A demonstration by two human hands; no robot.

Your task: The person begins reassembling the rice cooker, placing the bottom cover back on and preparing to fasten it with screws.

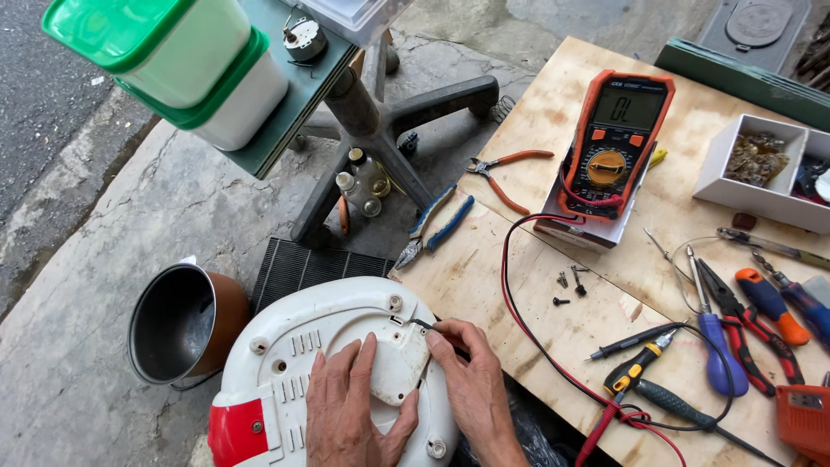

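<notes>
Cooker base [320,346], white and turned bottom-up, is lying at the near edge of the plywood bench [519,285], partly hanging off it over the concrete. I am pressing my left hand [350,411] flat on the base, its fingers spread and closing on nothing, fingertips touching the small white cover plate [399,363] near the cooker's right rim. My right hand [471,380] is resting just right of that plate, its fingers curled and pinching a thin dark tool [424,324] whose tip is meeting the plate's upper corner. Left of the cooker, the metal inner pot [177,324] is lying on its side on the ground. Right of the cooker, red and black leads [519,303] are running across the bench up to the orange multimeter [616,143]. A few loose screws [571,285] are sitting between the cooker and the meter. Farther right of the cooker, screwdrivers and pliers [743,324] are lying together.
</notes>
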